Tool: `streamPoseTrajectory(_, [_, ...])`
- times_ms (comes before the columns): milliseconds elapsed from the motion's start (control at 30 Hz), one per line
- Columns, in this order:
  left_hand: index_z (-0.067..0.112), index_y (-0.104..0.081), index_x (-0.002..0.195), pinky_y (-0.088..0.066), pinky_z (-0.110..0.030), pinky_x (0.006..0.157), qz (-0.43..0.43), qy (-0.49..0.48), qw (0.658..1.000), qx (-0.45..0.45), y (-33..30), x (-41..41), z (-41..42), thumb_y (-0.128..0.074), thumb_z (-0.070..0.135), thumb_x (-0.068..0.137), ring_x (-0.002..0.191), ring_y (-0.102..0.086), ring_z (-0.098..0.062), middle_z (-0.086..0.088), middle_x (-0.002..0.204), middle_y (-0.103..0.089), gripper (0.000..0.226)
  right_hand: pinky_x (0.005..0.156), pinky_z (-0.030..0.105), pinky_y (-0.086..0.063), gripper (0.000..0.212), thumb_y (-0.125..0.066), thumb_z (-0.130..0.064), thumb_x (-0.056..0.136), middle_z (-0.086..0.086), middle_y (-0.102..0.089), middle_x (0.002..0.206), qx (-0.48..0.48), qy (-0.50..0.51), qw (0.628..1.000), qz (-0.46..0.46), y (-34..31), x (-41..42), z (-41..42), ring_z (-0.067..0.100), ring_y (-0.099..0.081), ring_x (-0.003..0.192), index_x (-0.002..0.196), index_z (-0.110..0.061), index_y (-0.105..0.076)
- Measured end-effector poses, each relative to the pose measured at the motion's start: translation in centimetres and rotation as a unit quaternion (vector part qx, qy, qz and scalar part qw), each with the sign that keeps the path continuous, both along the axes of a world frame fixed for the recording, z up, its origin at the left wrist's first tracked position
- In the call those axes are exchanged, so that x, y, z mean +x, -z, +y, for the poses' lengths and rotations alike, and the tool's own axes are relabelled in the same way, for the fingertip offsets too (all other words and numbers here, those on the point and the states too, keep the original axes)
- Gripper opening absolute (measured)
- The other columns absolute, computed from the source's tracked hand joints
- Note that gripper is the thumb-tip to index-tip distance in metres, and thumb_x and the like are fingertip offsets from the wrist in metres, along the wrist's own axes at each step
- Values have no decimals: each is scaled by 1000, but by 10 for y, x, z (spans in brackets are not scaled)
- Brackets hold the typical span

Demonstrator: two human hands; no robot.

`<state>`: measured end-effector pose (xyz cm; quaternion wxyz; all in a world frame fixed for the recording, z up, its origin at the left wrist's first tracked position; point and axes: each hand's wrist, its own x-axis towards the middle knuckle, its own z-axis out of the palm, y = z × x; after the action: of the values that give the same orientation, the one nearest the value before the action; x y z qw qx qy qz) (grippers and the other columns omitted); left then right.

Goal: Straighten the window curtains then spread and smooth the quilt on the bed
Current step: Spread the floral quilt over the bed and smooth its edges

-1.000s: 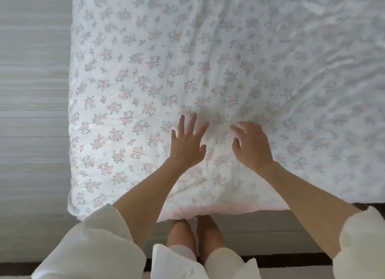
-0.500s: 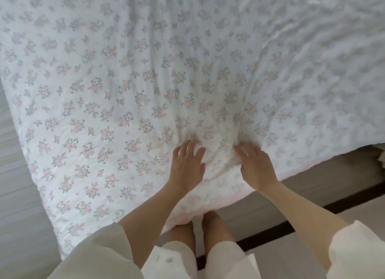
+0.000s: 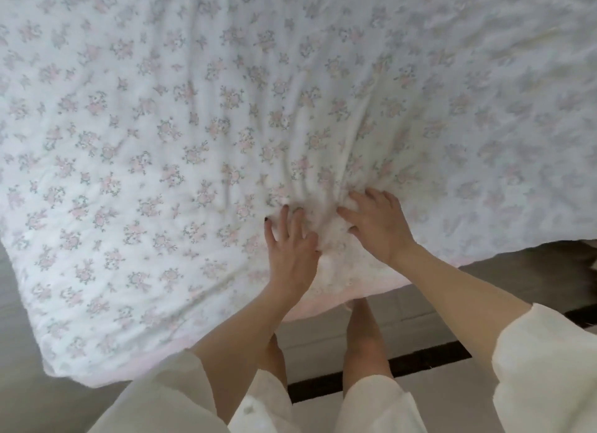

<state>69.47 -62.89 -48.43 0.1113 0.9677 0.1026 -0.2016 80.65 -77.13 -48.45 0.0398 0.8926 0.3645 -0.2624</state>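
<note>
A white quilt [image 3: 161,142] with small pink flowers and a pink edge covers the bed and fills most of the head view. Both my hands press on it close to its near edge, side by side. My left hand [image 3: 290,242] lies with fingers spread and dug into the cloth. My right hand [image 3: 376,226] is curled, its fingertips bunching a fold of the quilt between the two hands. Creases fan out from that bunch toward the far side. No curtains are in view.
The quilt's near edge hangs over the bed side just above my bare legs [image 3: 365,345]. Pale floor tiles [image 3: 326,345] with a dark strip [image 3: 420,368] lie below. A grey floor area [image 3: 19,352] shows at the lower left, past the quilt's corner.
Both hands slid back toward the near edge and came closer together, gathering a bunch of quilt between them. The view turned, so the quilt's edge now runs slanted.
</note>
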Motion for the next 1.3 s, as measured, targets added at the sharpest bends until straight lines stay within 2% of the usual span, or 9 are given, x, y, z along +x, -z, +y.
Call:
streamPoseTrajectory(133, [8,-64,70,-26,-62,108,-52,-108,992,-43,6,-6,-32,-72,11,77,136,-34,-39,-21,135,-51,11,81,51,-49,14,-71,-10,70,18,-67,96,121,-49,991,-27,-6,12,-12,40,-61,92,84,-11,-74])
streamPoseTrajectory(267, [2,-64,86,-34,-55,106,-60,-153,984,-72,5,-28,-53,-57,0,86,135,-36,-36,-21,136,-49,7,52,36,-54,18,-63,1,76,15,-67,89,121,-98,987,31,-15,3,-46,35,-62,81,91,-6,-70])
streamPoseTrajectory(400, [8,-63,108,-39,-45,103,4,-175,983,-61,-4,-36,-69,-52,11,89,132,-38,-32,-14,139,-45,22,77,40,-56,34,-68,-4,77,15,-63,117,85,-149,985,36,-17,-1,-82,32,-62,105,111,-8,-65])
streamPoseTrajectory(600, [13,-69,90,-52,-32,62,-95,-41,994,-43,-6,-21,-98,-82,25,62,76,-64,-25,-5,88,-66,33,95,52,-41,60,-73,-24,72,15,-53,126,-45,-93,994,-41,-10,13,-100,33,-51,118,126,-10,-51])
streamPoseTrajectory(733, [18,-67,107,-51,-33,74,-47,-21,998,31,8,2,-106,-79,38,58,97,-63,-22,-2,108,-65,55,77,44,-51,31,-71,-6,63,10,-64,98,-62,-129,984,-105,-2,24,-100,30,-61,93,93,-12,-68])
streamPoseTrajectory(833, [18,-71,78,-50,-31,68,-60,-23,997,33,11,17,-104,-78,12,57,89,-65,-23,-1,95,-67,23,77,43,-49,20,-68,4,61,13,-63,87,-24,-101,990,-92,1,31,-99,32,-60,85,77,-7,-68])
streamPoseTrajectory(900, [15,-68,65,-50,-31,67,-46,-13,999,8,9,18,-106,-74,2,55,88,-64,-26,-4,95,-68,18,80,44,-45,23,-64,9,62,14,-63,86,11,-91,995,-48,2,32,-111,33,-59,87,80,-4,-66])
streamPoseTrajectory(1033, [10,-61,104,-41,-41,92,58,46,988,-133,17,7,-129,-53,5,84,131,-33,-30,-6,136,-46,22,84,32,-34,22,-50,-5,83,5,-58,107,-40,-127,990,55,-3,24,-161,22,-49,107,101,-11,-58])
streamPoseTrajectory(1300, [17,-53,120,-42,-35,89,46,5,984,-174,12,27,-130,-41,18,93,115,-49,-22,-1,124,-57,30,79,34,-42,34,-30,-16,97,10,-60,111,-43,48,987,148,-12,20,-174,26,-52,102,125,-15,-50])
